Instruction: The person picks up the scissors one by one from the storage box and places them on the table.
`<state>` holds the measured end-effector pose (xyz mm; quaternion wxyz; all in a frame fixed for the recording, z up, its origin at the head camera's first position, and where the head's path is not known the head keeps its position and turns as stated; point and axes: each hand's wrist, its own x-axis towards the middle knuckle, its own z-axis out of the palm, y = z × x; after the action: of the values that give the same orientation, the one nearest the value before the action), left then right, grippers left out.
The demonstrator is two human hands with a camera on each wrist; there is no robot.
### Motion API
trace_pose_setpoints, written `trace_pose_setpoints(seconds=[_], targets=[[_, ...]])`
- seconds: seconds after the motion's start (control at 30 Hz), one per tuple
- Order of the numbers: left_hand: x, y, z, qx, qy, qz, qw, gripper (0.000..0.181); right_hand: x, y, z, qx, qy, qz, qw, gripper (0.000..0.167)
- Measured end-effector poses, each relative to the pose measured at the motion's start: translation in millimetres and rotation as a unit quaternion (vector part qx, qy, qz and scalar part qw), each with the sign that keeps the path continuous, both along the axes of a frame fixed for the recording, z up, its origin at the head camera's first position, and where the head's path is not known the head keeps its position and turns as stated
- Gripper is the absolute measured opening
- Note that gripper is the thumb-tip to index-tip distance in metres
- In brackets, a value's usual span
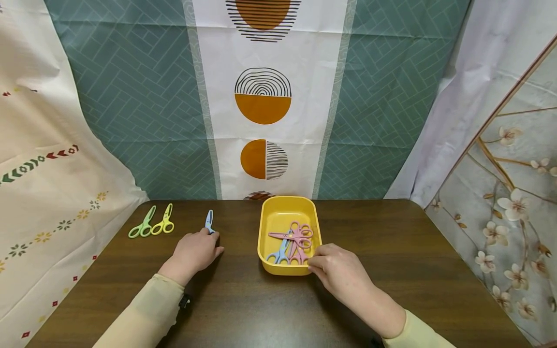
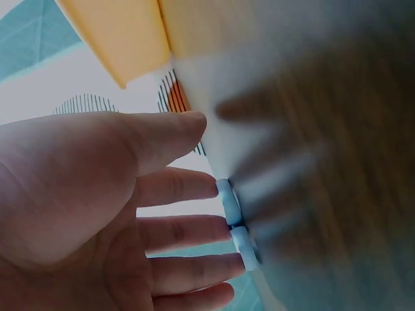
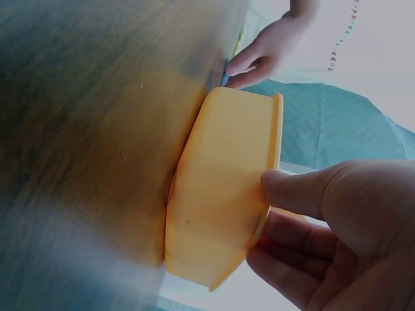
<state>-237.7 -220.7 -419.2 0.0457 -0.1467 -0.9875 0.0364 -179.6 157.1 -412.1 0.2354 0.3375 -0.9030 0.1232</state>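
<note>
The left hand (image 1: 197,252), fingers (image 2: 188,233) straight, touches blue scissors (image 1: 209,220) pointing away from it, while the right hand (image 1: 341,270) pinches the yellow tub (image 1: 283,269).

Can read no word, label, brand or number in any view. Can see tiny dark marks on the upper pink scissors (image 1: 291,236) inside the yellow tray (image 1: 285,269), and likewise on the blue scissors (image 1: 209,221) and the yellow scissors (image 1: 166,222) left of the tray, but too small to tell as lettering. Can make out only sign-like print elsewhere: red and green chevrons (image 1: 63,153) on the cream cloth (image 1: 43,193) well left of the tray; ochre discs and half-discs (image 1: 263,108) with black lines, pattern rather than lettering, on the hanging cloth (image 1: 270,131) behind the tray.
</note>
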Motion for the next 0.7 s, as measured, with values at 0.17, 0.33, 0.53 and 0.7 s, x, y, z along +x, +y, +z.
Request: trace_pose_setpoints(seconds=[0.17, 0.33, 0.53, 0.7], targets=[[-3.0, -6.0, 3.0, 0.001, -0.009, 0.009, 0.9999, 0.038, 0.0, 0, 0.6, -0.001, 0.002, 0.001, 1.0, 0.012], [-9.1, -14.1, 4.3, 0.005, -0.023, 0.022, 0.9995, 0.038, 0.0, 0, 0.3, -0.001, 0.003, 0.0, 1.0, 0.011], [-17.1, -24.9, 3.3, 0.008, -0.034, 0.038, 0.9987, 0.042, 0.0, -1, 0.2, -0.001, 0.001, 0.0, 1.0, 0.012], [-22.4, -31.5, 1.8, 0.011, -0.046, 0.052, 0.9975, 0.05, 0.0, -1, 0.0, -0.001, 0.002, -0.001, 1.0, 0.012]])
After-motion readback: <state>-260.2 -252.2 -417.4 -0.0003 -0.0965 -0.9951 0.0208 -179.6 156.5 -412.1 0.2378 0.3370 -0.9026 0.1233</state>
